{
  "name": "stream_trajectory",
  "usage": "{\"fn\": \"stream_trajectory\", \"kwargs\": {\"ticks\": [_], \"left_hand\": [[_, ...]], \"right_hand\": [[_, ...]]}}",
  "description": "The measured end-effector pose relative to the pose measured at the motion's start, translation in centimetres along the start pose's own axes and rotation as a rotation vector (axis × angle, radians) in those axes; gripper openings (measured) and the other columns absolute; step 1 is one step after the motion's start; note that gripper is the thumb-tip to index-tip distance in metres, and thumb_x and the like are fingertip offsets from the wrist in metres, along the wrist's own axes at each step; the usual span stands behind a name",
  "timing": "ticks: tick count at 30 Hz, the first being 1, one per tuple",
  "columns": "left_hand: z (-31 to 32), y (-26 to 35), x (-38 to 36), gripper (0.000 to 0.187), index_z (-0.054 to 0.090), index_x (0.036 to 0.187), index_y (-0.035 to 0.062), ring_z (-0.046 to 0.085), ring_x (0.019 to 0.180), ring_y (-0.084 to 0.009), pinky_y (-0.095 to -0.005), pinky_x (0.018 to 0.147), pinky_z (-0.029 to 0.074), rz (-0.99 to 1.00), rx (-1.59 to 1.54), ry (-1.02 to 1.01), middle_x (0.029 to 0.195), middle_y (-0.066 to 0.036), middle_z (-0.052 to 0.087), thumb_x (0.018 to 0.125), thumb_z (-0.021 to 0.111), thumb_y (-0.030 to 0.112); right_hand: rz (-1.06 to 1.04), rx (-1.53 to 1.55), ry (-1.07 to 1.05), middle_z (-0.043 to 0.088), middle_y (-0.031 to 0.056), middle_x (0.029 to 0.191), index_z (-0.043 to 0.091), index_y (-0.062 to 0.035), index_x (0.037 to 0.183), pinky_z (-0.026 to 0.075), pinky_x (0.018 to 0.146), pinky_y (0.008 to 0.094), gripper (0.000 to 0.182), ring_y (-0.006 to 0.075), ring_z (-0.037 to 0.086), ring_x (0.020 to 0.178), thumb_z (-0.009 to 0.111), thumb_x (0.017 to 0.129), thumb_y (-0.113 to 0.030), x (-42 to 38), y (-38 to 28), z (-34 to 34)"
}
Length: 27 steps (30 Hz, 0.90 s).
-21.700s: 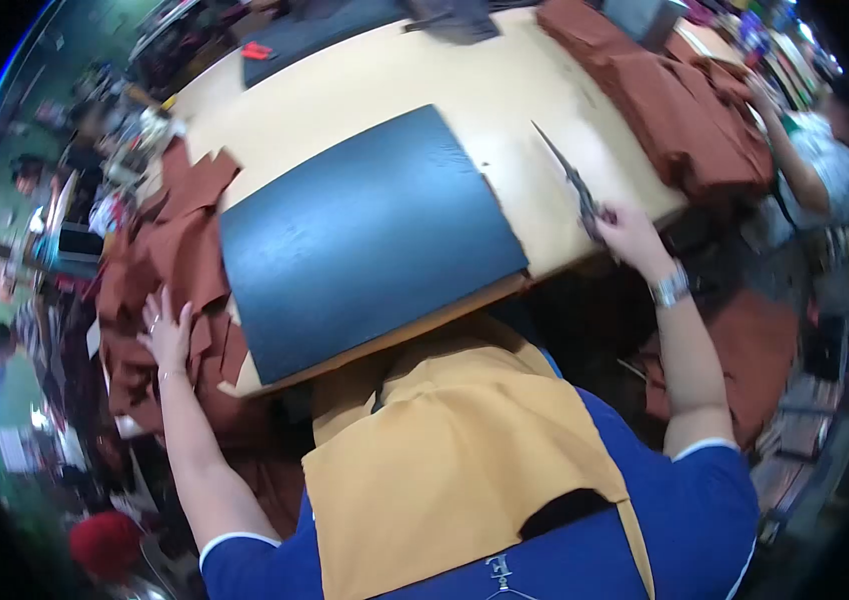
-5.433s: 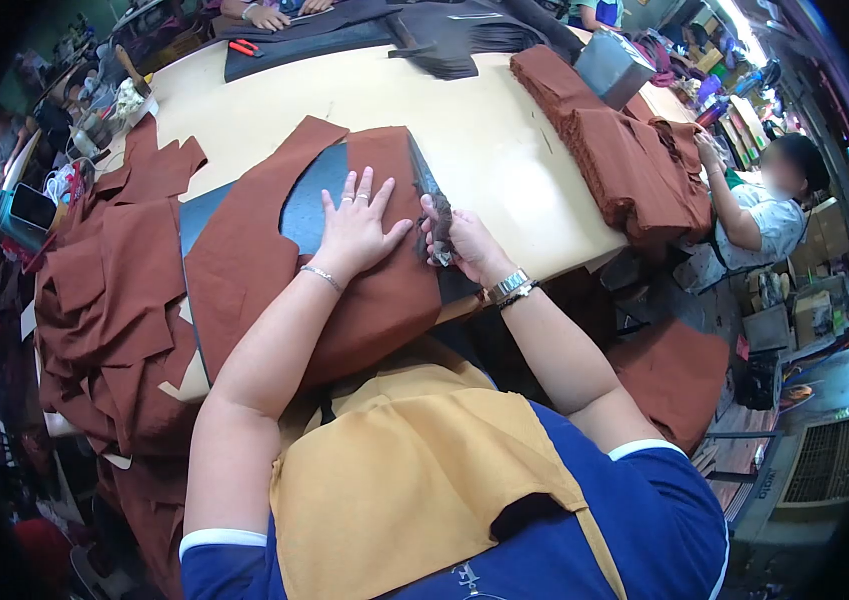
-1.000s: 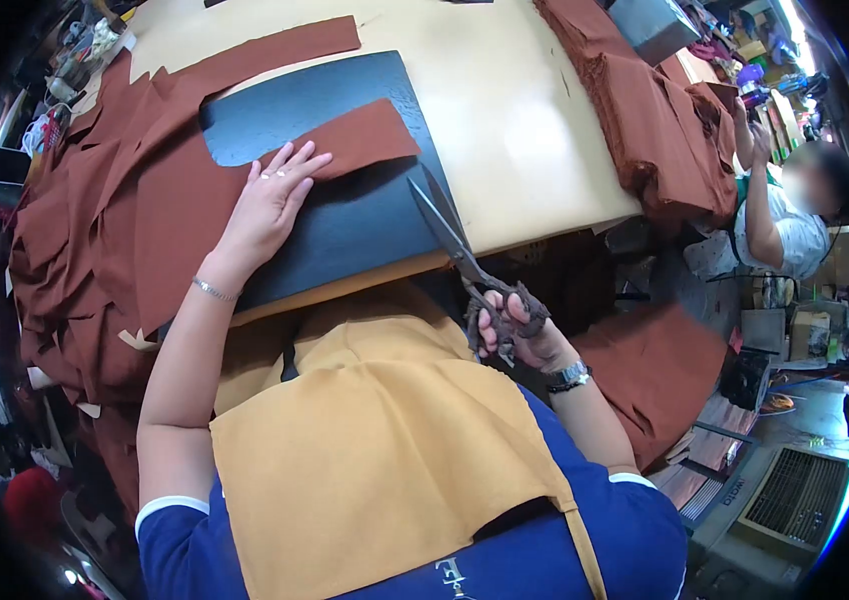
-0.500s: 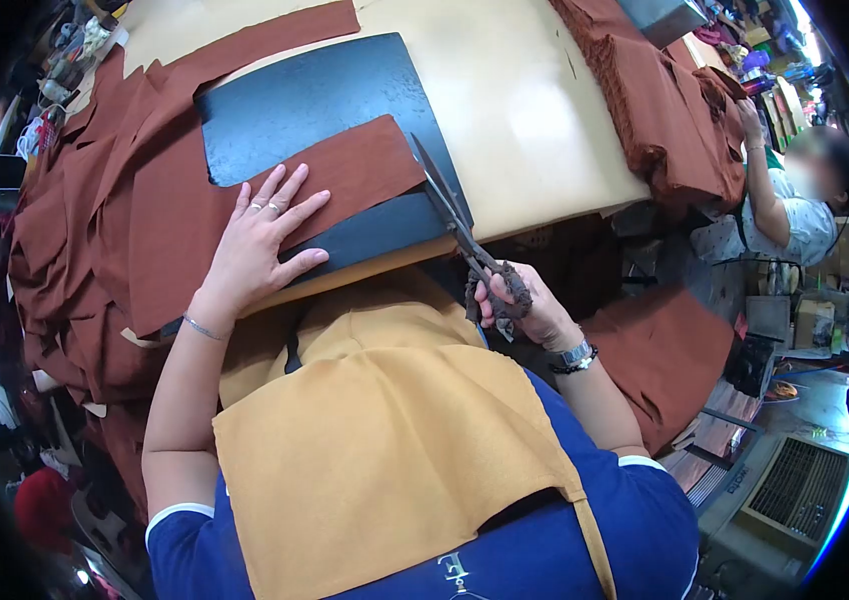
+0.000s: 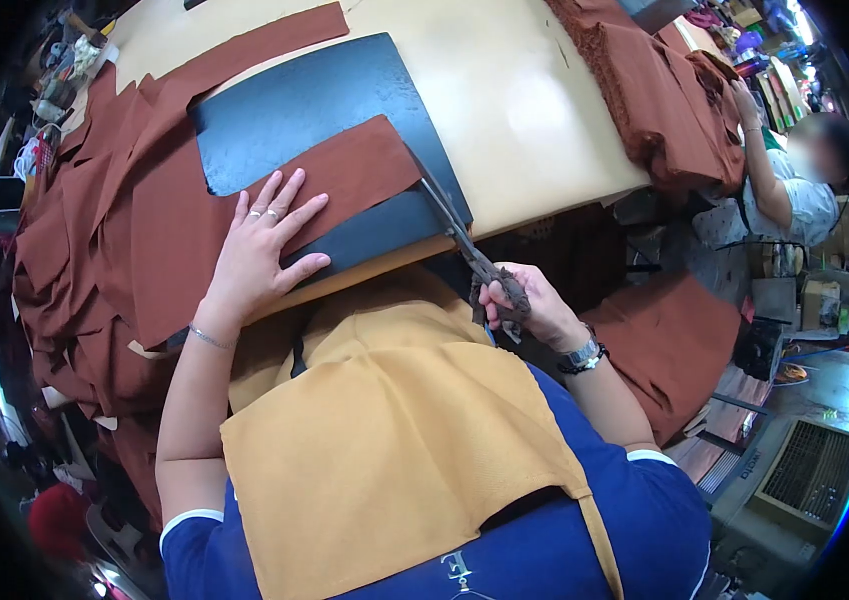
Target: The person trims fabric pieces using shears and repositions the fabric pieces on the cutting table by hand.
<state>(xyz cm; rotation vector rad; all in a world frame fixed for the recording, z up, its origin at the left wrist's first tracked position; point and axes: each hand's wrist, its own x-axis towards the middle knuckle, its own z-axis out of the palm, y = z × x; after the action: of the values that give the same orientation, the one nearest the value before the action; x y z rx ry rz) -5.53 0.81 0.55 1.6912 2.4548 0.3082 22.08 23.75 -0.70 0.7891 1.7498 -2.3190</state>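
My left hand (image 5: 267,245) lies flat with spread fingers on a strip of rust-brown fabric (image 5: 360,170). Beneath the strip is a dark board (image 5: 315,90) near the table's front edge. My right hand (image 5: 537,308) grips the wrapped handles of large scissors (image 5: 465,243). The blades reach to the strip's right end, over the board's right edge; they look nearly closed, and part of one is hidden by the fabric.
Heaped brown fabric (image 5: 75,260) covers the left side of the table (image 5: 515,90). A thick fabric stack (image 5: 660,120) lies at the right, beside another person (image 5: 785,190). More brown cloth (image 5: 670,345) hangs below right, near a vented machine (image 5: 810,475).
The scissor blades have drawn closer together at the strip's right end. My left hand stays on the fabric. The whole view has shifted slightly.
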Motion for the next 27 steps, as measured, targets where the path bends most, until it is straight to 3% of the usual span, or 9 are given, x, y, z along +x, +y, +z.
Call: {"fn": "stream_trajectory", "kwargs": {"ticks": [5, 9, 20, 25, 27], "left_hand": [[0.3, 0.0, 0.0, 0.066, 0.048, 0.140, 0.0211, 0.022, 0.143, -0.0317, -0.0545, 0.115, 0.015, 0.004, 0.000, 0.025, 0.154, -0.009, 0.029, 0.083, 0.059, 0.054], [0.2, 0.1, 0.0, 0.067, 0.049, 0.139, 0.0230, 0.024, 0.143, -0.0330, -0.0577, 0.113, 0.017, 0.009, -0.021, 0.042, 0.154, -0.009, 0.029, 0.082, 0.061, 0.055], [0.4, -0.1, 0.1, 0.067, 0.048, 0.140, 0.0224, 0.023, 0.143, -0.0325, -0.0577, 0.113, 0.017, 0.039, -0.003, 0.055, 0.154, -0.010, 0.030, 0.083, 0.061, 0.055], [0.4, -0.4, 0.1, 0.079, 0.049, 0.139, 0.0217, 0.022, 0.143, -0.0327, -0.0586, 0.113, 0.015, 0.080, -0.023, 0.034, 0.154, -0.010, 0.030, 0.075, 0.060, 0.068], [0.5, -0.5, 0.1, 0.080, 0.049, 0.139, 0.0217, 0.023, 0.143, -0.0328, -0.0588, 0.113, 0.016, 0.096, -0.021, 0.035, 0.154, -0.010, 0.031, 0.075, 0.060, 0.068]], "right_hand": [[-0.030, 0.043, -0.014, 0.059, 0.0008, 0.069, 0.060, -0.0051, 0.089, 0.045, 0.059, 0.0208, 0.035, 0.0073, 0.057, 0.061, 0.067, 0.088, -0.039, -0.6, 0.1, 0.4], [0.016, -0.107, 0.028, 0.060, 0.0000, 0.067, 0.059, -0.0057, 0.084, 0.045, 0.058, 0.0207, 0.027, 0.0065, 0.057, 0.061, 0.065, 0.089, -0.032, -0.3, -0.9, 0.9], [0.080, 0.000, 0.039, 0.060, -0.0022, 0.068, 0.060, -0.0070, 0.085, 0.044, 0.054, 0.0188, 0.023, 0.0038, 0.057, 0.060, 0.068, 0.089, -0.028, -1.8, -0.2, 0.7], [-0.031, -0.022, -0.014, 0.059, -0.0025, 0.068, 0.059, -0.0070, 0.084, 0.044, 0.053, 0.0183, 0.024, 0.0036, 0.058, 0.060, 0.067, 0.090, -0.029, -0.2, -0.1, 0.9], [0.025, 0.007, 0.010, 0.058, -0.0022, 0.068, 0.059, -0.0068, 0.084, 0.045, 0.053, 0.0183, 0.024, 0.0036, 0.058, 0.060, 0.066, 0.090, -0.029, 0.1, -1.1, 1.3]]}}
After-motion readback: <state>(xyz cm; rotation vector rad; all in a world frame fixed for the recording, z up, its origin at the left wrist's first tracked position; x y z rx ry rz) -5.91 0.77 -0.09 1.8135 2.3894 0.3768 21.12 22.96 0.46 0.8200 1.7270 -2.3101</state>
